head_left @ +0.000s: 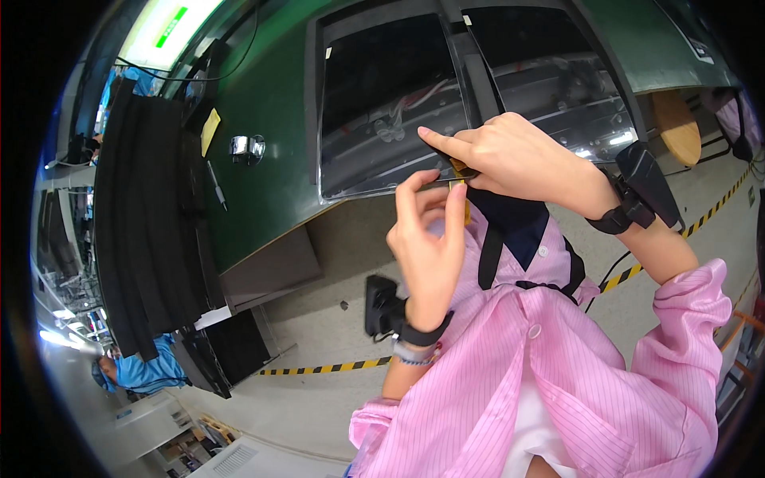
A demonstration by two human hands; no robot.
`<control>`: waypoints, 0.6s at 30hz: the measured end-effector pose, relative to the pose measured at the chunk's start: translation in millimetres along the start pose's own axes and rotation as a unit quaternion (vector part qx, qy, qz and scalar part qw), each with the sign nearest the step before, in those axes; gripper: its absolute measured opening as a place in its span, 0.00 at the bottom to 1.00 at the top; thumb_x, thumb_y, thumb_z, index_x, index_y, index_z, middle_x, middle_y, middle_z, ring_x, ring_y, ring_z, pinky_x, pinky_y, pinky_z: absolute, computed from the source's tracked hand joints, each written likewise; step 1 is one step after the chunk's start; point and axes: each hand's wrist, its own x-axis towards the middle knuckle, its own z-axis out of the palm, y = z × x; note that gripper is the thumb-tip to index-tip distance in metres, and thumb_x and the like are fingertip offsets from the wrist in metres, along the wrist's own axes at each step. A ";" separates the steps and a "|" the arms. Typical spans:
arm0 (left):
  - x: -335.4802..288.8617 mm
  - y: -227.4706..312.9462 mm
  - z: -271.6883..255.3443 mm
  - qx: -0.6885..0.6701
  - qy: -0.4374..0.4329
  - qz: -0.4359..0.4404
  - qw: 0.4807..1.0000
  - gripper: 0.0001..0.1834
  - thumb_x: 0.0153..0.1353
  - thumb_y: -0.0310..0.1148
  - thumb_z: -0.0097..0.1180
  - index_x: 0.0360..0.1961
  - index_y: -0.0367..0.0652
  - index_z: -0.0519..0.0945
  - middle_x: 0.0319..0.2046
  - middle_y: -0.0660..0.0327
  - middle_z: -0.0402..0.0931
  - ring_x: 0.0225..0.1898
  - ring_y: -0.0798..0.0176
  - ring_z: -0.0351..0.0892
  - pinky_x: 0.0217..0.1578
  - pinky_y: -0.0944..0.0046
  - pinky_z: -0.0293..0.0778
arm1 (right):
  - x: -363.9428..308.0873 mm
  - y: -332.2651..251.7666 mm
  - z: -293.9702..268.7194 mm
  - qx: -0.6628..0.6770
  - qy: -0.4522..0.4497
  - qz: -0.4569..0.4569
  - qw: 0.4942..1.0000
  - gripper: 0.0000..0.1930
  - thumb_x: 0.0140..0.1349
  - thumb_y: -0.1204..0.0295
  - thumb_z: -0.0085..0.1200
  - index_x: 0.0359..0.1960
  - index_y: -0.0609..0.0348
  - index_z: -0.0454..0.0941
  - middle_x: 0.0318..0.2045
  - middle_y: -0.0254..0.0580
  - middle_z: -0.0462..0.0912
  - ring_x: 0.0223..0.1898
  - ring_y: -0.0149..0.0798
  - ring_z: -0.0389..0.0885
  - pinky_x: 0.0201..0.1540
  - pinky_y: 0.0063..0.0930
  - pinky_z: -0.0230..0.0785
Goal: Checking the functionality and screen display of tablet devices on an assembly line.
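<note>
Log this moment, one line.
left hand: at near edge of left panel; right hand: index finger extended over left panel; yellow piece: beside both hands, grip unclear; pen: on green table

Left hand (426, 251) raised, fingers (408, 195) bent toward thumb (455, 211); right hand (514, 155) back-up, index finger (445, 144) extended left.

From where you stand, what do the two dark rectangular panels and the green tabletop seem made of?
Dark rectangular panels: probably glass or film-covered plastic, glossy, with mirror-like reflections. Smooth green tabletop: perhaps rubber matting or laminate, showing soft sheen.
</note>
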 end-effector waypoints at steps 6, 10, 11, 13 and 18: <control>18.2 15.6 -32.2 0.322 -0.061 0.277 0.903 0.18 0.49 0.22 0.59 0.44 0.36 0.80 0.45 0.52 0.78 0.48 0.54 0.77 0.49 0.59 0.71 | -2.6 1.4 -1.2 -0.018 0.009 -0.018 1.000 0.35 0.45 0.71 0.62 0.58 0.63 0.66 0.25 0.44 0.80 0.25 0.45 0.79 0.27 0.32 0.69; 37.7 -2.5 -36.7 0.324 -0.205 0.342 0.858 0.20 0.50 0.22 0.58 0.47 0.37 0.79 0.53 0.51 0.74 0.60 0.52 0.67 0.60 0.50 0.61 | -2.2 1.1 0.9 -0.008 0.016 -0.018 1.000 0.35 0.45 0.71 0.62 0.59 0.63 0.66 0.24 0.44 0.80 0.25 0.45 0.79 0.26 0.31 0.69; 40.9 -4.1 -37.6 0.327 -0.220 0.353 0.849 0.19 0.50 0.22 0.59 0.47 0.37 0.79 0.51 0.51 0.75 0.59 0.51 0.69 0.60 0.50 0.61 | -3.0 1.5 2.5 -0.009 0.021 -0.021 1.000 0.35 0.45 0.72 0.62 0.59 0.63 0.66 0.24 0.44 0.80 0.25 0.45 0.79 0.26 0.31 0.69; 48.9 -3.0 -39.2 0.324 -0.249 0.363 0.837 0.19 0.48 0.21 0.60 0.45 0.36 0.80 0.49 0.51 0.76 0.57 0.51 0.72 0.60 0.51 0.63 | -2.9 3.8 3.5 -0.007 0.022 -0.018 1.000 0.35 0.45 0.72 0.62 0.59 0.62 0.66 0.25 0.44 0.80 0.25 0.44 0.79 0.26 0.31 0.69; 52.0 6.6 -39.1 0.306 -0.285 0.338 0.843 0.20 0.45 0.19 0.60 0.44 0.35 0.81 0.48 0.50 0.77 0.56 0.52 0.72 0.58 0.53 0.65 | -2.6 4.5 7.0 -0.012 0.038 -0.024 0.999 0.35 0.45 0.72 0.61 0.59 0.62 0.66 0.26 0.43 0.80 0.26 0.43 0.80 0.27 0.31 0.70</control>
